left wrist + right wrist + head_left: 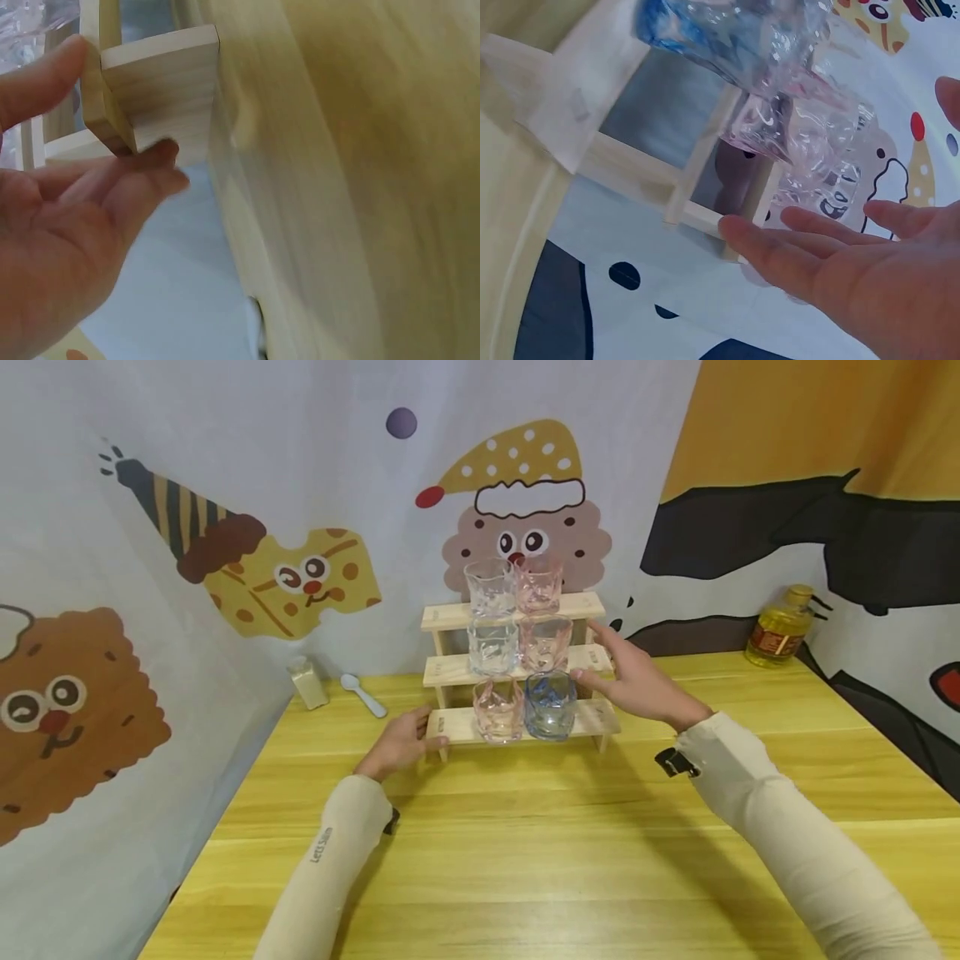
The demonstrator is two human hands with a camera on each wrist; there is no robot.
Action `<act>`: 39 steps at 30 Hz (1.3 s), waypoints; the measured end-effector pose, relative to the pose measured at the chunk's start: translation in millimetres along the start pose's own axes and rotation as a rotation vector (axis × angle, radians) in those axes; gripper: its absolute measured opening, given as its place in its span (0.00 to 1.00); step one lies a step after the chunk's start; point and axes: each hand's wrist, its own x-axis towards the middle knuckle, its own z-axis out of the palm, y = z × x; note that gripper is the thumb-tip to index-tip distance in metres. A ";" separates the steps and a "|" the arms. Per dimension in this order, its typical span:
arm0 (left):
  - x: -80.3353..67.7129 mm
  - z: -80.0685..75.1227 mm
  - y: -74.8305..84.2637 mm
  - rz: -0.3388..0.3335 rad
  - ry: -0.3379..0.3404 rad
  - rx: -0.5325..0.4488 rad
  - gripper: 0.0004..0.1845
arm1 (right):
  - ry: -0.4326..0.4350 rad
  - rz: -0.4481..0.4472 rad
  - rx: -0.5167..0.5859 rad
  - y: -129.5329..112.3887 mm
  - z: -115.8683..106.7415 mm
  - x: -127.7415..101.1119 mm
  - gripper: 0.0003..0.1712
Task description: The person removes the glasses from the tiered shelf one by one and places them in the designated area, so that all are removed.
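A three-step wooden display stand (592,714) is on the table, with two glasses side by side on each step. A clear glass (491,589) and a pink one (538,587) are on top, another clear glass (492,647) and pink one (545,646) in the middle. At the bottom are a pinkish glass (498,710) and a blue glass (550,714). My left hand (401,743) holds the left end of the lowest step, thumb at its front edge. My right hand (637,681) reaches along the stand's right side, fingers extended; in the right wrist view a fingertip (733,227) overlaps the frame.
Left of the stand, a pale blue spoon (363,696) and a small clear container (307,683) with pale contents lie near the back edge. A yellow oil bottle (780,631) stands at the back right. A cartoon-printed curtain (300,485) hangs right behind the table.
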 end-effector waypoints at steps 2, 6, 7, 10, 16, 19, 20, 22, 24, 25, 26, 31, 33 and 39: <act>-0.1 -0.1 0.6 0.000 0.018 0.047 0.42 | 0.006 0.013 -0.002 -3.7 -4.8 6.1 0.48; 0.8 0.8 2.3 0.004 0.040 0.114 0.41 | 0.016 0.030 0.016 -10.1 -14.4 20.5 0.47; 0.9 1.1 2.5 0.003 0.040 0.117 0.41 | 0.017 0.031 0.020 -11.8 -16.8 24.8 0.47; 1.2 2.6 3.0 0.002 0.047 0.136 0.41 | 0.015 0.026 0.022 -17.6 -23.9 40.2 0.46; 1.0 2.7 4.8 -0.018 0.044 0.175 0.41 | 0.023 0.020 0.003 -26.4 -34.0 73.0 0.47; 2.0 2.9 5.1 -0.027 0.041 0.175 0.41 | 0.022 0.036 -0.010 -28.2 -36.8 89.4 0.48; 2.7 3.0 5.4 -0.030 0.043 0.177 0.41 | 0.022 0.045 -0.012 -28.3 -37.6 94.8 0.48; 3.4 3.1 6.0 -0.037 0.049 0.193 0.41 | 0.026 0.064 -0.007 -28.5 -38.5 105.3 0.48; 4.2 3.3 7.1 -0.038 0.056 0.220 0.41 | 0.034 0.090 0.010 -28.9 -38.9 114.0 0.49; 4.2 2.8 7.6 -0.042 0.060 0.228 0.41 | 0.037 0.103 0.020 -29.3 -38.4 118.3 0.49; 4.2 2.6 8.1 -0.045 0.063 0.235 0.40 | 0.042 0.115 0.030 -29.7 -37.6 122.3 0.49; 4.5 2.9 9.6 -0.044 0.069 0.277 0.39 | 0.054 0.152 0.050 -31.9 -32.5 135.8 0.50; 5.0 4.1 9.6 -0.045 0.074 0.296 0.39 | 0.053 0.156 0.067 -32.5 -30.6 138.6 0.49; 4.3 6.2 10.8 -0.065 0.073 0.340 0.40 | 0.067 0.166 0.142 -32.3 -26.2 142.9 0.51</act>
